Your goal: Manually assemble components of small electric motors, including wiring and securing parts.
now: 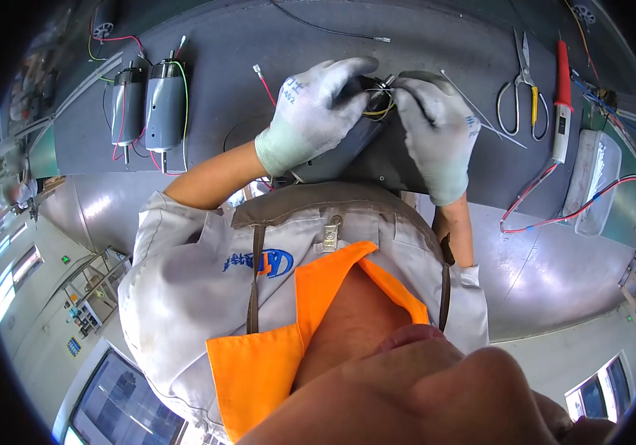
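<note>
Left hand (pixel 318 111) cradles the grey motor (pixel 340 152) steady, fingers wrapped round it — right hand (pixel 436 130) fingers pinch its yellow wires (pixel 381 111) together.

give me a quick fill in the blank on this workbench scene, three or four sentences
1. Both hands wear ____ work gloves.
2. The left hand and right hand hold one dark grey motor between them; ____ more motors lie at the far left.
3. The scissors lie just left of a tool with a ____ handle.

Missing words: grey; two; red
</note>
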Action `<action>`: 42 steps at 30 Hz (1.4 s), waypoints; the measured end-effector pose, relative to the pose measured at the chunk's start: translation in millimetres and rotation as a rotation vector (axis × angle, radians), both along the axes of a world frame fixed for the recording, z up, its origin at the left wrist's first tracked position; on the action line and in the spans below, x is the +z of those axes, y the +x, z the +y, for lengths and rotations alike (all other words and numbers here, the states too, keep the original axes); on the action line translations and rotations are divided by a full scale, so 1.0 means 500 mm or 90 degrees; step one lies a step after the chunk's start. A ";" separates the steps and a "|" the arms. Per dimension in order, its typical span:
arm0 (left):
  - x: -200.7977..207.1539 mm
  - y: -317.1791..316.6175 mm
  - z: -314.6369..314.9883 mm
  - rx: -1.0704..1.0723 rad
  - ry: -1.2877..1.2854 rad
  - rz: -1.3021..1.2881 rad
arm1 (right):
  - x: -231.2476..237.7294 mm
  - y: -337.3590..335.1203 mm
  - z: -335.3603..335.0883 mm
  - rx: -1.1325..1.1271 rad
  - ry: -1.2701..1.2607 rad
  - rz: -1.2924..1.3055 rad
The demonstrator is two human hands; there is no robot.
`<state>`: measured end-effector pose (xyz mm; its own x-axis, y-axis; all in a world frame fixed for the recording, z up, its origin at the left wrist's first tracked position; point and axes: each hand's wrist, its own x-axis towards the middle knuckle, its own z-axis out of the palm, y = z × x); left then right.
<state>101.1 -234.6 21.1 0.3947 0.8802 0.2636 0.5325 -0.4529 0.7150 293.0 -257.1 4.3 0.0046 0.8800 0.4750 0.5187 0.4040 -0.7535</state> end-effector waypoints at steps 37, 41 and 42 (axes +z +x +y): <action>0.034 -0.007 0.034 -0.524 0.352 0.440 | 0.008 -0.054 0.173 0.280 -0.490 0.577; 0.023 -0.017 0.019 -0.386 0.334 0.440 | 0.001 0.131 0.141 -0.151 -0.114 0.035; 0.034 -0.013 0.022 -0.355 0.325 0.395 | -0.041 0.225 0.139 -0.279 0.022 -0.183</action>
